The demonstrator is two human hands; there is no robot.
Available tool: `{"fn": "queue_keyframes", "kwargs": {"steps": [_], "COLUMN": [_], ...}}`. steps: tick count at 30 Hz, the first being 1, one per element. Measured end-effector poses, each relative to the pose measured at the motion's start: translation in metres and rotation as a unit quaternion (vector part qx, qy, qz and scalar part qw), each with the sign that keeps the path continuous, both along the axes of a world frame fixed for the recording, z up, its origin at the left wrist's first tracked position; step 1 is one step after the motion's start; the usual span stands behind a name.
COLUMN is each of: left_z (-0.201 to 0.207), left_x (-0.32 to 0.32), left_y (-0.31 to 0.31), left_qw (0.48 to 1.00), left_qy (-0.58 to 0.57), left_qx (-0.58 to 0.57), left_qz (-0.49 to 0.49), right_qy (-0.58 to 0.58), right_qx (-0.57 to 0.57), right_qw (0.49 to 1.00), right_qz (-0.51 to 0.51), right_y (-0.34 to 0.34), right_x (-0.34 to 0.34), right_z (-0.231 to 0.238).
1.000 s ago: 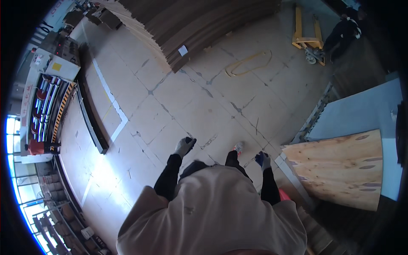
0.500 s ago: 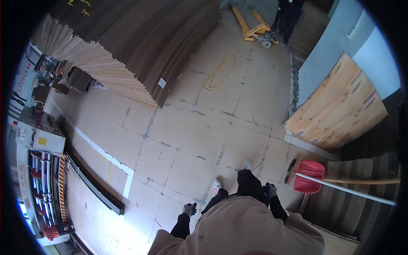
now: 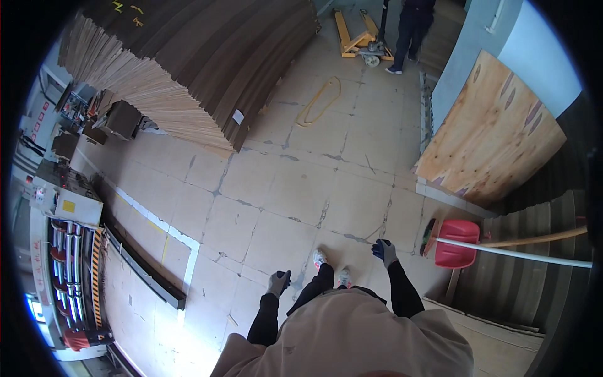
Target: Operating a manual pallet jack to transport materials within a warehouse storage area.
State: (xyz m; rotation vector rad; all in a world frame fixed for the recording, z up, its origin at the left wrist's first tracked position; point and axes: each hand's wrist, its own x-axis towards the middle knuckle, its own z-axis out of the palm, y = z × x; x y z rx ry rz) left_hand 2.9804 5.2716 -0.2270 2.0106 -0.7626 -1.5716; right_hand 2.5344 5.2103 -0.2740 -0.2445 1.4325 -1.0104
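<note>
My left hand (image 3: 277, 283), in a grey glove with dark fingers, hangs over the floor left of my body. Its fingers are curled in and nothing shows in them. My right hand (image 3: 384, 251), gloved alike, is held out in front on the right, closed too, with no object visible in it. Neither hand touches anything. The red dustpan (image 3: 456, 244) is the nearest thing to my right hand, with a broom head (image 3: 429, 237) beside it. Below are my shoes (image 3: 320, 257) on the tiled floor (image 3: 282, 220).
A tall stack of brown cardboard sheets (image 3: 207, 69) stands far left. A yellow strap loop (image 3: 319, 103) lies ahead. Beyond are a yellow pallet jack (image 3: 358, 41) and a person (image 3: 411, 31). A plywood board (image 3: 496, 132) leans right; a machine with rollers (image 3: 69, 270) stands left.
My right hand has swung forward, away from my body, and my feet have changed places in a step. The person by the pallet jack now shows more of their legs and a shoe.
</note>
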Motion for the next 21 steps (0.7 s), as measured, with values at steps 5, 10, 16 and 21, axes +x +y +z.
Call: {"fn": "queue_keyframes", "kwargs": {"steps": [5, 10, 16, 21], "left_z": [0.007, 0.022, 0.014, -0.005], "left_x": [0.011, 0.046, 0.070, 0.106], "left_y": [0.114, 0.226, 0.279, 0.240], "left_qw": [0.996, 0.978, 0.973, 0.994], "left_qy": [-0.042, -0.006, 0.017, 0.038], "left_qx": [0.070, 0.159, 0.166, 0.026], "left_qz": [0.019, 0.137, 0.163, 0.103], "right_qy": [-0.017, -0.035, -0.025, 0.023], "right_qx": [0.024, 0.095, 0.083, 0.051], "right_qw": [0.998, 0.991, 0.994, 0.995], "right_qz": [0.054, 0.082, 0.072, 0.078], "right_y": [0.048, 0.129, 0.180, 0.201], "right_x": [0.023, 0.041, 0.060, 0.077], "right_z": [-0.017, -0.037, -0.033, -0.021]}}
